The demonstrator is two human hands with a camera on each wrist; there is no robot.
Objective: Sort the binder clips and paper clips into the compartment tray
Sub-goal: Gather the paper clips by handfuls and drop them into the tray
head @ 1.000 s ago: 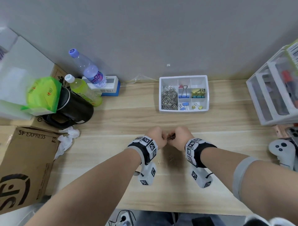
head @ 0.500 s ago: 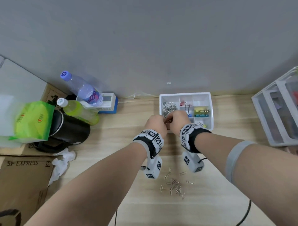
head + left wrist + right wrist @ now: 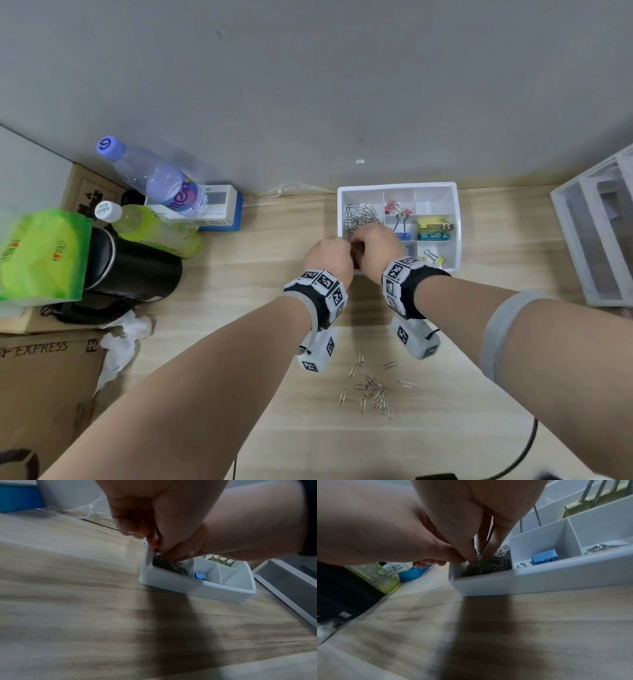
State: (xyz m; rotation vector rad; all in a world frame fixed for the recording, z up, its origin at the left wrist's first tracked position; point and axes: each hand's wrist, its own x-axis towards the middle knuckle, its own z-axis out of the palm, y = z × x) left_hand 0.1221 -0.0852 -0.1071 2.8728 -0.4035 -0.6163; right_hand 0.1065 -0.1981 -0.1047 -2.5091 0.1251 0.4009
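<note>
The white compartment tray (image 3: pixel 456 219) stands against the back wall. Its long left compartment holds a pile of silver paper clips (image 3: pixel 359 216); the other cells hold pink, blue and yellow binder clips. My left hand (image 3: pixel 330 255) and right hand (image 3: pixel 376 246) are pressed together over the near end of that left compartment. In the right wrist view my right hand (image 3: pixel 485 550) pinches a small bunch of paper clips just above the pile (image 3: pixel 498 563). In the left wrist view my left hand (image 3: pixel 154 547) pinches clips at the tray's corner (image 3: pixel 149 561). Several loose paper clips (image 3: pixel 371 390) lie on the table below my wrists.
Two bottles (image 3: pixel 161 185), a black kettle (image 3: pixel 130 270) and a green packet (image 3: pixel 41 253) crowd the left side, with cardboard boxes (image 3: pixel 44 394) and crumpled tissue (image 3: pixel 123 339) in front. A white drawer unit (image 3: pixel 596 233) stands to the right. A black cable (image 3: pixel 520 455) runs near the front edge.
Both hands, held together with a bunch of paper clips, moved from the middle of the table forward to the tray's left compartment. The loose clips left behind have come into view.
</note>
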